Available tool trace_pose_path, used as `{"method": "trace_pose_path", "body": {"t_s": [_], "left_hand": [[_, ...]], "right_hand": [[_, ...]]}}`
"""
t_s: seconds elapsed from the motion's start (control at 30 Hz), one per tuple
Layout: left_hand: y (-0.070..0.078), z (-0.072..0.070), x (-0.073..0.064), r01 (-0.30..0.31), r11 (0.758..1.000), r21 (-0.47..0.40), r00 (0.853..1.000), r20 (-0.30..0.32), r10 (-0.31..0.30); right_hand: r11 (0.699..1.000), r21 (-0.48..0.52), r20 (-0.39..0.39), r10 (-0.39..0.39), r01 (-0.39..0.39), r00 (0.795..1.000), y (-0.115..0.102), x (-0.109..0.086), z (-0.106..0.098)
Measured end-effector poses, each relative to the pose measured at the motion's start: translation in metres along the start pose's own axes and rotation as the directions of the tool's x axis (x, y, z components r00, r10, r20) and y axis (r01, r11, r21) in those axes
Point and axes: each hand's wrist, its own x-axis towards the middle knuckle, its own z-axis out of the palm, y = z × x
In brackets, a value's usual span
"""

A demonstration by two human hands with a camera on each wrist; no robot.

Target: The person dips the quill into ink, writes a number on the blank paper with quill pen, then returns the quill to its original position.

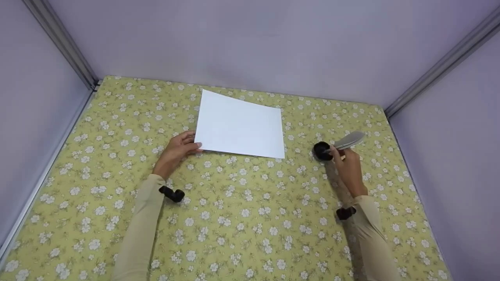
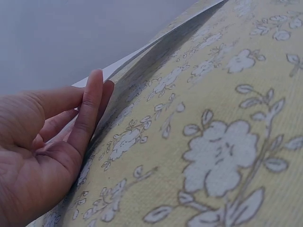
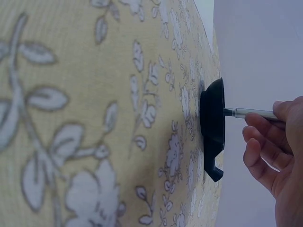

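Observation:
A white sheet of paper (image 1: 240, 127) is tilted at the middle back of the table, its near-left corner pinched by my left hand (image 1: 177, 150). The thumb lies over that corner while the fingers go behind it. In the left wrist view, the thumb and fingers (image 2: 92, 101) meet at the sheet's thin edge. My right hand (image 1: 349, 169) grips what looks like a quill pen with a grey feather (image 1: 351, 139). Its silver shaft (image 3: 255, 114) points into a small black pot (image 3: 211, 116) that sits on the table; the tip is hidden inside.
A yellow cloth with white flowers (image 1: 242, 218) covers the table. Pale walls (image 1: 250, 43) rise at the back and both sides, with metal posts (image 1: 64, 43) in the corners. Each sleeve carries a small black wrist camera (image 1: 172, 194).

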Motion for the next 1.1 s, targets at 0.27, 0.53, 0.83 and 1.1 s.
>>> {"method": "trace_pose_path", "body": {"t_s": [0.27,0.53,0.83,1.1], "left_hand": [[-0.001,-0.001,0.0,0.016,1.0,0.017,1.0,-0.002,-0.016],[0.0,0.0,-0.004,0.015,0.999,0.035,0.999,0.03,-0.016],[0.004,0.003,-0.007,0.014,0.999,0.046,0.999,0.031,-0.015],[0.005,0.014,-0.005,-0.003,0.998,0.066,0.995,-0.102,0.01]], "right_hand": [[1.0,-0.004,0.006,0.003,-0.003,1.0,0.0,0.0,0.001],[1.0,-0.014,0.016,0.018,-0.018,1.0,-0.002,0.001,0.001],[0.998,-0.053,0.034,0.042,-0.04,0.999,-0.004,0.003,0.002],[0.998,-0.068,0.039,0.02,-0.017,0.999,-0.002,0.002,0.001]]}}
